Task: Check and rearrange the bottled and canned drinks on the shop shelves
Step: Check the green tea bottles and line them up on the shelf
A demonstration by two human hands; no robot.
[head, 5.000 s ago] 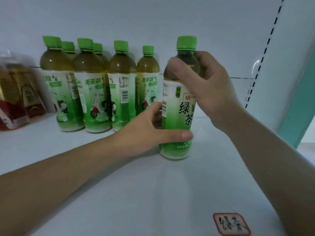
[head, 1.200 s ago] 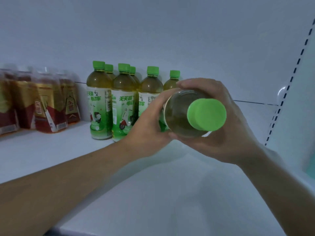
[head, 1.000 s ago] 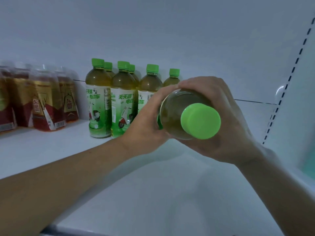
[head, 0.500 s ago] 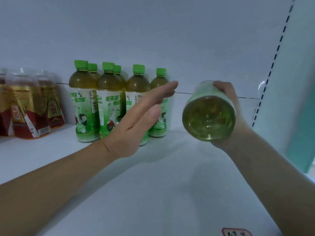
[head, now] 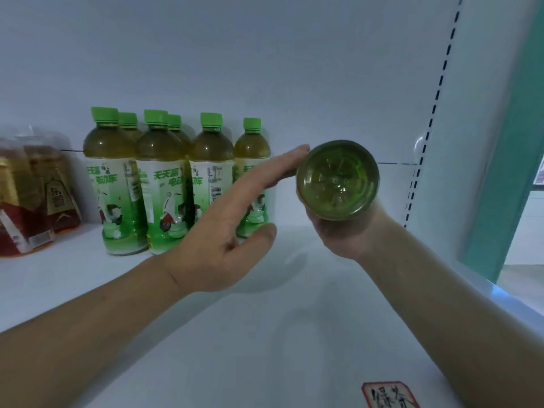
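Your left grip (head: 223, 231) has been closing in since half a second ago; its straight, open fingers are touching the side of the held bottle (head: 337, 179). The shelf (head: 250, 334) is filling the lower frame. Six green-capped tea bottles (head: 164, 184) are standing centre left, red-labelled packs (head: 32, 195) at far left. Your right grip (head: 344, 234) is clasping the held bottle right of centre, above the shelf, base facing you. A handwritten tag (head: 388, 396) is sitting at the bottom edge.
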